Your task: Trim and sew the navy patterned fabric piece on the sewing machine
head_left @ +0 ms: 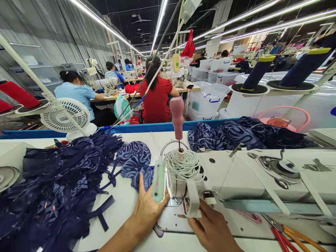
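Observation:
My left hand (147, 209) lies flat on the white table beside the needle area of the white sewing machine (236, 175), thumb pointing up toward a blue patterned bra cup piece (134, 158). My right hand (212, 229) is under the machine head, fingers pinching a white strap (193, 201) that hangs by the presser foot. A coil of white cord (182, 164) sits on top of the machine head, under a pink spool (177, 113).
A heap of navy lace pieces (52, 189) covers the table's left. More blue patterned pieces (236, 134) lie behind the machine. Red and orange handled tools (286, 236) rest at lower right. A white fan (65, 117) stands left. Other people sew at tables beyond.

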A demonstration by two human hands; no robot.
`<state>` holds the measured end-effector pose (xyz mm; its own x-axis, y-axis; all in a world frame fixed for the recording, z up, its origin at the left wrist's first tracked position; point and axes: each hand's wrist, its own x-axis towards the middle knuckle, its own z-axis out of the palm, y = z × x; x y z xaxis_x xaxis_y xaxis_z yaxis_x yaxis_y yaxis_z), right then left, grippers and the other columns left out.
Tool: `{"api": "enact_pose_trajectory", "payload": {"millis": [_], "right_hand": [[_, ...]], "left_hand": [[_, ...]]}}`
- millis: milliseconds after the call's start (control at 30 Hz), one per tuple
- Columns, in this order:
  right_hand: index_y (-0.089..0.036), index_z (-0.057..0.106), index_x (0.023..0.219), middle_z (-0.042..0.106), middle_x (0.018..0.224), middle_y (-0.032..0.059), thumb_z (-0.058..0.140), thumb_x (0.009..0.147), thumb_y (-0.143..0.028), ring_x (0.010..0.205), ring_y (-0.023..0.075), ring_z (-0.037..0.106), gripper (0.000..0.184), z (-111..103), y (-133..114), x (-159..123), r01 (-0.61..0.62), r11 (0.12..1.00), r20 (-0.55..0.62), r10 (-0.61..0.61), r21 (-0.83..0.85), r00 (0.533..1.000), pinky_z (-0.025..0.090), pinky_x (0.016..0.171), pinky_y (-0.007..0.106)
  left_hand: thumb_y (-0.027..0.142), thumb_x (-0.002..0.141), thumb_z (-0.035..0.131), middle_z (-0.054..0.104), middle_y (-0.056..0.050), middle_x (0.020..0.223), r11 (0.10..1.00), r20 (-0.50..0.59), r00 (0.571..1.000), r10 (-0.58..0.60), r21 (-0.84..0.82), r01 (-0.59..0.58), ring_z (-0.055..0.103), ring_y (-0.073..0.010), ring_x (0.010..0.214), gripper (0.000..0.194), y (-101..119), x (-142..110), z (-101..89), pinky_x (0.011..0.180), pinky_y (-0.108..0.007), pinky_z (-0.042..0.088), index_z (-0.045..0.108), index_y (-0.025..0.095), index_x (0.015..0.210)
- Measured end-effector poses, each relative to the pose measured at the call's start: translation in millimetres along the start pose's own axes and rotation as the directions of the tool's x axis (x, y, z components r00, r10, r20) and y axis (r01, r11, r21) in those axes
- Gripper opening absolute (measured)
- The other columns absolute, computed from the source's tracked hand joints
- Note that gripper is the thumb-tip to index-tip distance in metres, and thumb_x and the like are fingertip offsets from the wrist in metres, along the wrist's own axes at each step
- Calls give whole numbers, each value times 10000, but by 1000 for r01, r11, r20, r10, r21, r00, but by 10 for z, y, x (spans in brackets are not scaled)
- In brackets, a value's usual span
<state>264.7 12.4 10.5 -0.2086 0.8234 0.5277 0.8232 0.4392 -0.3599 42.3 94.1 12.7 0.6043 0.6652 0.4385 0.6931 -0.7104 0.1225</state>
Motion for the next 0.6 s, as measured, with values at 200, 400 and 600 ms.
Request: {"api": "enact_pose_trajectory", "payload": {"millis": [200, 400, 600], "right_hand": [[-208, 607, 946, 643, 833, 66, 341, 978, -162, 621, 167, 578, 272, 41, 114, -14, -5, 1000, -156, 2, -19, 988, 423, 494, 273], [-206, 607, 894, 651, 798, 61, 331, 974, -140, 620, 175, 557, 295, -24, 63, 68, 8, 994, -198, -30, -109, 980, 399, 464, 258], [-198, 597, 910, 643, 773, 53, 348, 959, -124, 619, 172, 558, 264, -158, -47, 185, 30, 991, -191, -54, -129, 980, 429, 486, 261]], "left_hand": [[165, 880, 636, 714, -24, 1085, 989, -33, 989, 141, 52, -139, 600, -255, 1153, 300, -23, 26, -102, 1131, -677, 276, 671, 326, 1130], [163, 907, 588, 701, -43, 1151, 987, -76, 985, 152, 52, -149, 641, -226, 1042, 329, -5, 62, -112, 1130, -734, 180, 654, 325, 1185], [71, 936, 469, 747, 17, 940, 976, -153, 967, 204, -48, -214, 654, -204, 1012, 345, 33, 82, -141, 1114, -777, 13, 683, 287, 1099]]}}
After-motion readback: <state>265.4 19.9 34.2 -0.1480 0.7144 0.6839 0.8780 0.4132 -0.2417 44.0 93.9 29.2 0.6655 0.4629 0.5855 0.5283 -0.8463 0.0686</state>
